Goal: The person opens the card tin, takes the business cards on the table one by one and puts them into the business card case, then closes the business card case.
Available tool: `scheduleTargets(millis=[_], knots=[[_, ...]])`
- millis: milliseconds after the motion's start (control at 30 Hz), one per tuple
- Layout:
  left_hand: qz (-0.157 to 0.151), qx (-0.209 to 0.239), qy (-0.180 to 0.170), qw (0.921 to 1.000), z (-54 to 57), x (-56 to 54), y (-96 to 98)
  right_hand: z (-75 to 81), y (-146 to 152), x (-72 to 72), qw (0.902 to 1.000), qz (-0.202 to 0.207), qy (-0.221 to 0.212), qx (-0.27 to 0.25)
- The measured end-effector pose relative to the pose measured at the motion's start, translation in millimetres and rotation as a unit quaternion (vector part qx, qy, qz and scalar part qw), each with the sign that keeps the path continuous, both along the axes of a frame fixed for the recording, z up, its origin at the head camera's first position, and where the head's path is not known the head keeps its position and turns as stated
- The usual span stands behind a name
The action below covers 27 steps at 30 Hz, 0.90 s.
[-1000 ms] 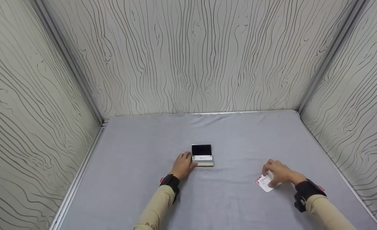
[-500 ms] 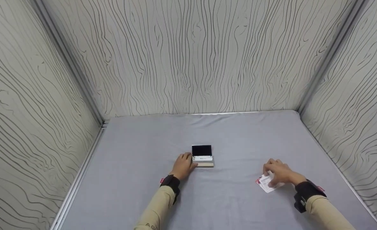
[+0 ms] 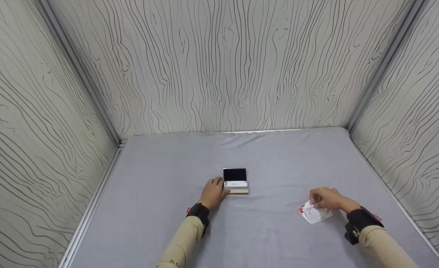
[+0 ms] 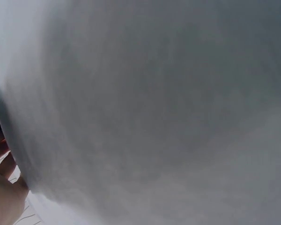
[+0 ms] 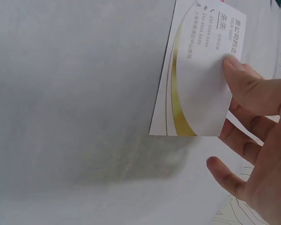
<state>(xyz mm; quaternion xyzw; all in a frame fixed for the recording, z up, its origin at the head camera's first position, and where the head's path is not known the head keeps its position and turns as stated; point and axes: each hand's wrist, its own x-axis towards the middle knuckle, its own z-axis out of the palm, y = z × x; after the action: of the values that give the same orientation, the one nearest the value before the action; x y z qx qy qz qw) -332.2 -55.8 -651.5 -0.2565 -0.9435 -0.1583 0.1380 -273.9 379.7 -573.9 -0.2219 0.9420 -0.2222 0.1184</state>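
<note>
A small business card case (image 3: pixel 235 175) stands with its dark-lined lid raised; white cards lie inside and a tan strip runs along its front edge. My left hand (image 3: pixel 211 194) grips its left side, thumb at the front corner; the left wrist view catches only part of the hand (image 4: pixel 4 187). To the right, my right hand (image 3: pixel 327 199) pinches a white business card (image 5: pixel 196 79) with a gold curve and dark print, thumb on its face. In the head view, fanned white cards (image 3: pixel 314 214) with a red corner show below that hand; how many cannot be told.
A grey cloth (image 3: pixel 271 238) with slight wrinkles covers the table. Wood-grain panels (image 3: pixel 219 67) enclose it at the back and both sides, with metal rails (image 3: pixel 89 212) along the edges.
My right hand has shifted slightly back and right, its fingers drawn higher on the cards, so more of the white cards shows. My left hand and the case stay put.
</note>
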Motion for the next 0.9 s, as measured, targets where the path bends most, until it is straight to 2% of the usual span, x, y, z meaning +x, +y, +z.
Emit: scheduleTargets(millis=[133, 267, 400, 433, 467, 600, 667, 700, 733, 900], knots=[[0.000, 0.000, -0.003, 1.0000, 2.0, 0.3, -0.8, 2.3, 0, -3.2, 0.9982, 0.052, 0.013, -0.029], [0.006, 0.002, -0.031, 0.9995, 5.4, 1.5, -0.7, 4.9, -3, -7.8, 0.9945, 0.090, 0.021, -0.051], [0.009, 0.003, -0.039, 0.9992, 5.1, 1.8, -0.5, 7.0, -8, -11.9, 0.9937, 0.089, 0.026, -0.062], [0.007, 0.008, -0.033, 0.9994, 4.5, 2.0, -0.6, 7.9, -10, -12.9, 0.9939, 0.086, 0.026, -0.063], [0.003, 0.013, -0.014, 0.9998, -2.0, -0.9, -1.8, 8.3, -12, -14.1, 0.9939, 0.085, 0.028, -0.065], [-0.003, 0.025, -0.001, 0.9997, -3.6, -0.9, -1.7, 11.5, -20, -17.6, 0.9937, 0.080, 0.036, -0.070], [-0.001, 0.024, -0.004, 0.9997, -4.7, -1.7, -1.2, 12.0, -25, -18.9, 0.9933, 0.080, 0.042, -0.072], [0.004, 0.020, -0.021, 0.9996, 0.5, 0.7, 0.5, 12.1, -27, -19.4, 0.9932, 0.079, 0.044, -0.074], [0.008, 0.017, -0.029, 0.9994, -0.2, 0.0, 1.1, 11.9, -29, -19.9, 0.9931, 0.078, 0.044, -0.076], [0.011, 0.011, -0.032, 0.9994, 0.1, 0.0, 1.9, 8.5, -40, -24.3, 0.9920, 0.077, 0.041, -0.092]])
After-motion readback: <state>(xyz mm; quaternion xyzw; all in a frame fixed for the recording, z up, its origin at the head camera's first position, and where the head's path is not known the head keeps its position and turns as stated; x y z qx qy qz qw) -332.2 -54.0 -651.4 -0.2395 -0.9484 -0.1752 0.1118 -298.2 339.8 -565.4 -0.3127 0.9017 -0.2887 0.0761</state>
